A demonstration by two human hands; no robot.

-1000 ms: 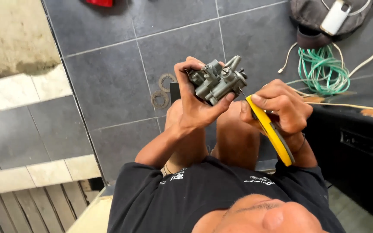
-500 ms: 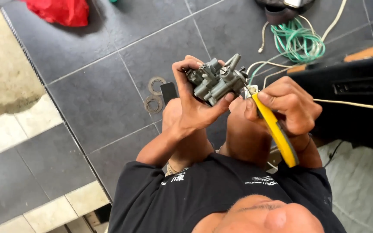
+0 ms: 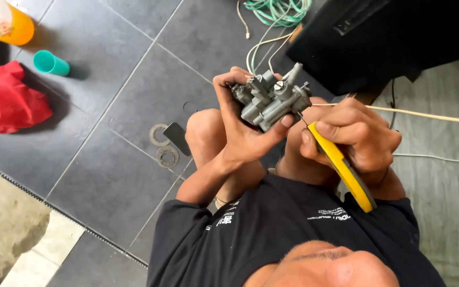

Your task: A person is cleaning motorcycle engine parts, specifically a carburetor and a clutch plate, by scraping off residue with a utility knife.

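Observation:
My left hand [image 3: 243, 127] grips a grey metal carburetor [image 3: 272, 98] and holds it up above my knees. My right hand [image 3: 357, 135] is closed around a yellow-handled screwdriver [image 3: 341, 167]. Its thin metal tip touches the right side of the carburetor, just below the carburetor's round cap. The handle points back toward my chest.
On the dark tiled floor lie two ring-shaped gaskets [image 3: 163, 146] and a small dark plate [image 3: 177, 136]. A red cloth [image 3: 6, 103], a teal cup [image 3: 50, 63] and an orange-bottomed container [image 3: 3, 21] sit at the left. A green cable coil [image 3: 277, 10], pale cords and a black case [image 3: 394, 37] are at the top right.
The view has swung to the right, bringing the cup, red cloth and container into sight. Both hands keep their grips, with the screwdriver tip still at the carburetor's right side.

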